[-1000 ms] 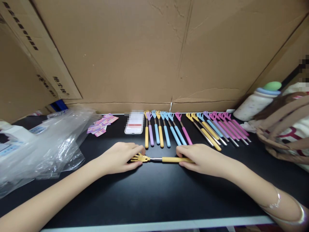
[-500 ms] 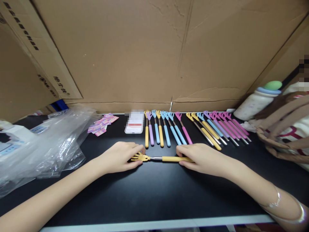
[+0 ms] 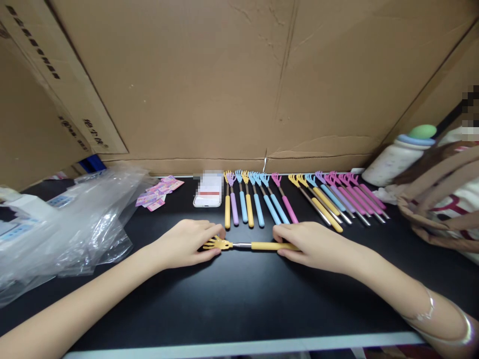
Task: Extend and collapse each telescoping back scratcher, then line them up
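Yellow back scratcher (image 3: pixel 264 246) lies crosswise in front of me, low over the black tabletop (image 3: pixel 232 304); whether it touches, I can't tell. My left hand (image 3: pixel 194 242) is closed on its claw head, thumb on the near side, fingers curled on the far side. My right hand (image 3: pixel 309 245) is closed round the handle end, same pinch, palm down. A short steel shaft shows between. Both forearms slant in from the near corners; thin bracelet (image 3: pixel 426 314) on the right.

Beyond: two groups of coloured back scratchers (image 3: pixel 249 209), claws away from me. Containers: clear plastic bags (image 3: pixel 86 219) heaped at left, contents unclear; lidded white bottle (image 3: pixel 394 162) and fabric bag (image 3: pixel 430 219) at right, insides hidden.
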### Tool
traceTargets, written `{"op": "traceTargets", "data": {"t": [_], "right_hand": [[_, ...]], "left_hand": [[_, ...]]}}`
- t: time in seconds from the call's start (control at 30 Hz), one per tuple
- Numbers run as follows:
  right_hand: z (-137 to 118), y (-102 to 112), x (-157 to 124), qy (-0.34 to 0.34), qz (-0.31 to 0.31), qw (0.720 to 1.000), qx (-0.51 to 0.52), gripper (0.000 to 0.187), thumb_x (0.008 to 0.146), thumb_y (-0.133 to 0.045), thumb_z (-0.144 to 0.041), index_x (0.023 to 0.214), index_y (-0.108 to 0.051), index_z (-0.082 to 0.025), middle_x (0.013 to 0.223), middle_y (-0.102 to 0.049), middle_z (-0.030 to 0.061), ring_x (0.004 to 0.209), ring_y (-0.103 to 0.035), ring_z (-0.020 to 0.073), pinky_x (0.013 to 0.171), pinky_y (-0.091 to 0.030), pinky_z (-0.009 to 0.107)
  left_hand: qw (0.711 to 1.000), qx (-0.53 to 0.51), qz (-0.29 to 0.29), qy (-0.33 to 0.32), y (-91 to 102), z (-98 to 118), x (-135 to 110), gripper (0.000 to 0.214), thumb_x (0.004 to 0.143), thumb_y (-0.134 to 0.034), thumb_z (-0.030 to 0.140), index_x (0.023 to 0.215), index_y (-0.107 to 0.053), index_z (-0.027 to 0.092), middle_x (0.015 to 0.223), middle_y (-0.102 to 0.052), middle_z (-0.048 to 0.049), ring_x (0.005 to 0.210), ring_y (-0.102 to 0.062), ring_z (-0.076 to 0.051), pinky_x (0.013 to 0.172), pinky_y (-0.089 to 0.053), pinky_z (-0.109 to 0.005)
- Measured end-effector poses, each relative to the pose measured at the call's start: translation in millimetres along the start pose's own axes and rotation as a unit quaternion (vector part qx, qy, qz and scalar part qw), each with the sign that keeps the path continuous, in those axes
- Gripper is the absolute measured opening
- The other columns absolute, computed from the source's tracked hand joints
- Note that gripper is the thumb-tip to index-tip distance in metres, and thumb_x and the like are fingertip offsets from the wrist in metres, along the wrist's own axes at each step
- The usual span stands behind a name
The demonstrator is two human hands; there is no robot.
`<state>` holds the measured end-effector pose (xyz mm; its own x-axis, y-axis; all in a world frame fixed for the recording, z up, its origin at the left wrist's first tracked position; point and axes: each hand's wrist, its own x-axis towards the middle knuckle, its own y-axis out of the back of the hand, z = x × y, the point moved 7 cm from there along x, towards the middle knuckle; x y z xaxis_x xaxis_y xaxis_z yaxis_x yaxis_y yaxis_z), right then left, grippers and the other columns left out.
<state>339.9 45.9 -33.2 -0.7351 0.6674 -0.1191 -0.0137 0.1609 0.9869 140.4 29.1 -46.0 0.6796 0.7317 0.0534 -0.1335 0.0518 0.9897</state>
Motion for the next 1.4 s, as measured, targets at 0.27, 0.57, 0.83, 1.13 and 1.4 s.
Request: {"op": "traceTargets", "data": {"t": [0.27,0.57,0.83,1.13,1.4], "right_hand": [[-7.9,1.2,5.6,0.026,0.025,0.999,-0.035,0.01,0.086,-0.049,-0.028,0.079,-0.048,-0.02,0.075,-0.06,-0.0003,0.062,-0.054,0.0133,0.056,-0.031,0.024],[-37.3,-8.5,18.3,0.089,0.15,0.979,-0.106,0.015,0.09,-0.046,-0.028,0.081,-0.052,-0.017,0.078,-0.061,0.0036,0.066,-0.054,0.0141,0.058,-0.031,0.026],[-49.1,-10.0,10.3,0.081,0.233,0.956,-0.161,0.02,0.089,-0.04,-0.012,0.099,-0.056,-0.019,0.072,-0.06,-0.0014,0.054,-0.052,0.0103,0.053,-0.022,0.029],[-66.3,-9.6,4.1,0.108,0.258,0.939,-0.201,0.02,0.092,-0.042,-0.022,0.077,-0.055,-0.019,0.056,-0.053,-0.0021,0.047,-0.043,0.0094,0.054,-0.017,0.03],[-64.6,25.0,-9.6,0.104,0.286,0.92,-0.246,0.021,0.093,-0.04,-0.022,0.079,-0.057,-0.019,0.062,-0.056,0.0001,0.056,-0.046,0.0115,0.057,-0.019,0.031]], "left_hand": [[1.0,0.019,0.001,-0.004,1.0,2.0,0.7,0.017,0.088,-0.046,0.032,0.102,-0.05,0.023,0.084,-0.062,0.0014,0.073,-0.06,-0.015,0.063,-0.037,-0.024],[0.991,0.105,0.072,-0.033,2.0,16.9,1.9,0.008,0.085,-0.046,0.027,0.088,-0.05,0.02,0.078,-0.062,0.0004,0.068,-0.059,-0.014,0.058,-0.036,-0.026],[0.963,0.201,0.178,-0.026,6.8,42.8,-2.8,0.014,0.091,-0.04,0.019,0.099,-0.052,0.021,0.074,-0.063,0.0006,0.067,-0.058,-0.015,0.055,-0.031,-0.029],[0.952,0.238,0.184,-0.052,13.3,64.2,-6.4,0.023,0.093,-0.039,0.026,0.073,-0.048,0.02,0.055,-0.051,0.0011,0.056,-0.049,-0.014,0.052,-0.027,-0.031],[0.937,0.274,0.205,-0.066,51.7,62.1,-15.5,0.024,0.094,-0.039,0.028,0.073,-0.05,0.022,0.057,-0.052,0.0015,0.059,-0.047,-0.015,0.055,-0.028,-0.03]]}}
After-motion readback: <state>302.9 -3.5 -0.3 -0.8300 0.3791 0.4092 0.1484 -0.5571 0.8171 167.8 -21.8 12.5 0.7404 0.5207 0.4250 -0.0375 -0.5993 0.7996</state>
